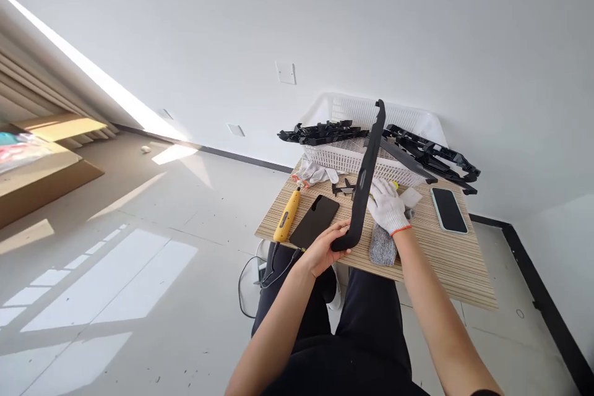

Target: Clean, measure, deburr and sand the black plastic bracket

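Observation:
A long black plastic trim strip [364,185] with a bent lower end is held up at a slant over the table. My bare left hand [327,246] grips it by that bent end. My right hand [387,205], in a white knitted glove with an orange cuff, is low over the table just right of the strip. Its fingers look curled over something with yellow parts [394,184], mostly hidden beneath the glove. A grey cloth [383,246] lies under its wrist, with a whitish block [411,197] beside it.
A white plastic basket [325,154] at the table's back carries black plastic parts [325,132] and more on its right [431,154]. On the wooden table [445,260] lie a yellow corded rotary tool [288,216], a black phone [315,221], a pale-cased phone [449,210], a spare glove [318,172] and black calipers [343,188].

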The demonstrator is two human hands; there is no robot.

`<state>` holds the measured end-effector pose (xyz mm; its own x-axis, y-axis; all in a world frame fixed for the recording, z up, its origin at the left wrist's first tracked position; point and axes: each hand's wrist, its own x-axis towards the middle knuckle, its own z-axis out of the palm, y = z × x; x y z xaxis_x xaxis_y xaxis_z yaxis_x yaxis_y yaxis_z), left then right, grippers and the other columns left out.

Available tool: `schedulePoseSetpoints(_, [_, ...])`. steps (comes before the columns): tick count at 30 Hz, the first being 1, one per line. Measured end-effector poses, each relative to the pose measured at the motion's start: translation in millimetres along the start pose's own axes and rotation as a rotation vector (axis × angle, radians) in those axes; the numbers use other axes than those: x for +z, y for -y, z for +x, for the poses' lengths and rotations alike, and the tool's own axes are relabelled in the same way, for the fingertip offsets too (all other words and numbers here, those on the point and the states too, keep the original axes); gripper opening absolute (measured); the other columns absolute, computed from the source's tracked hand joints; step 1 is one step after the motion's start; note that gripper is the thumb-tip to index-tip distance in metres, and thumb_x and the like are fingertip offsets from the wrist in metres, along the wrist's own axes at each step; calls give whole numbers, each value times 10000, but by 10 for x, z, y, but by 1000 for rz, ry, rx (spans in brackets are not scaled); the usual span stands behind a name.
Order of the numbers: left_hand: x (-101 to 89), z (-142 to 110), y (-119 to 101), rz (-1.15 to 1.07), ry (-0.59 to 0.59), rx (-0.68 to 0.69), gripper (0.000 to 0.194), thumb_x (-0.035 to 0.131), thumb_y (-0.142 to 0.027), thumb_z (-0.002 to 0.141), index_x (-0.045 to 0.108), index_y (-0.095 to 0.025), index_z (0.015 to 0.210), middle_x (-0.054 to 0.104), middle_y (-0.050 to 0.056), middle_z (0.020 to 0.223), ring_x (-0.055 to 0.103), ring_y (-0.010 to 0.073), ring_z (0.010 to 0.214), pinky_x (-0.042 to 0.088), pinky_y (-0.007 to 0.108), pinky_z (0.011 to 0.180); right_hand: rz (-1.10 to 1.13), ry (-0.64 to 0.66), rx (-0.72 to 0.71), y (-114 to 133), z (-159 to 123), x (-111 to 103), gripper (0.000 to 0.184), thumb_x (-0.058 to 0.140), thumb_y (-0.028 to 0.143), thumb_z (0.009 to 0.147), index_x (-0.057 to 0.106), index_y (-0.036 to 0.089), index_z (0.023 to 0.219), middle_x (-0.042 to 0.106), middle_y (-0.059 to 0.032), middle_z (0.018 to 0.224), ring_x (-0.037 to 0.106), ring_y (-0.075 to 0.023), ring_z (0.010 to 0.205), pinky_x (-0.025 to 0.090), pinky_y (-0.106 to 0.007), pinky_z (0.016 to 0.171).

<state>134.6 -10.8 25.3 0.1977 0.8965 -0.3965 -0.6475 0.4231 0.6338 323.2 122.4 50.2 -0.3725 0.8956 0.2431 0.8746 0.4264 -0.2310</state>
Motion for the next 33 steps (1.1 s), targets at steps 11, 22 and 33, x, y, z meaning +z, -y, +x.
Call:
schedulePoseSetpoints(11, [59,163,11,-162,-29,133,411,784,-217,775,782,-164,1182,760,96,1101,648,151,847,471,238,655,-105,69,78,-15,-18,21,488,336,373,1095,759,186,1252,763,-144,1185,683,-275,1113,445,-393,1031])
schedulePoseSetpoints(22, [33,72,-12,-78,78,61,467,820,-213,767,773,-205,1232,706,151,1430,685,276,1252,511,233,727,-143,528,95,98,834,-234,384,632,237,915,785,285,1264,783,-58,1261,727,-205,1079,530,-294,899])
schedulePoseSetpoints(33, [-9,88,50,-39,105,100,557,900,-309,781,748,-225,1310,707,133,1419,689,275,1238,541,250,733,-196,678,-30,155,984,-299,257,740,290,789,814,205,1021,813,-84,1001,721,-215,864,475,-296,719])
